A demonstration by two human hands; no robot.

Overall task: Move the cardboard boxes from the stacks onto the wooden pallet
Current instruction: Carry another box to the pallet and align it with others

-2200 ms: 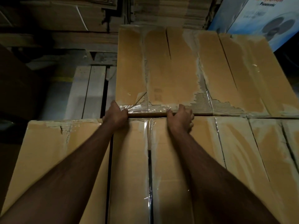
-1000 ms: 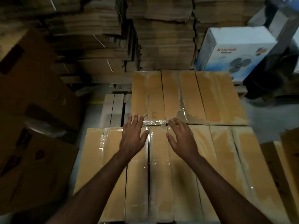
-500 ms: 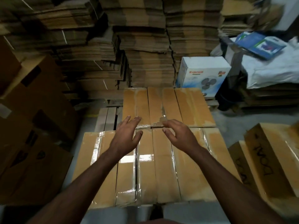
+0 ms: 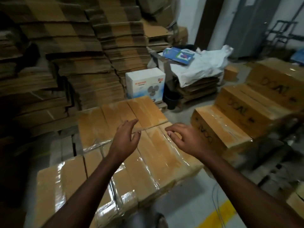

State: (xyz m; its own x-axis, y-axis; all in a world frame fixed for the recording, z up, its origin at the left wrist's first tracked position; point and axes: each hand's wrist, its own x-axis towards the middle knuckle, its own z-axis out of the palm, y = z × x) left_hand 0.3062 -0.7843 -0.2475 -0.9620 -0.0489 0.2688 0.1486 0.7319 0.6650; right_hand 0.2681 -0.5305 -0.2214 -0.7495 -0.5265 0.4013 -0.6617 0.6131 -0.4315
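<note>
Boxes (image 4: pixel 153 155) lie lengthwise away from viewer; left hand (image 4: pixel 126 139) and right hand (image 4: pixel 184 137) grip nothing.

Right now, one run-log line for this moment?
left hand: open, empty | right hand: open, empty | both above taped boxes | stepped boxes on right, untouched

This is looking like a warehouse storeroom. Tall piles of flattened cardboard (image 4: pixel 92 51) are rising behind a white fan carton (image 4: pixel 145 84), taped brown boxes (image 4: pixel 238 111) are sitting stepped to its right, and a yellow floor line (image 4: pixel 218 214) is running nearer the camera.
</note>
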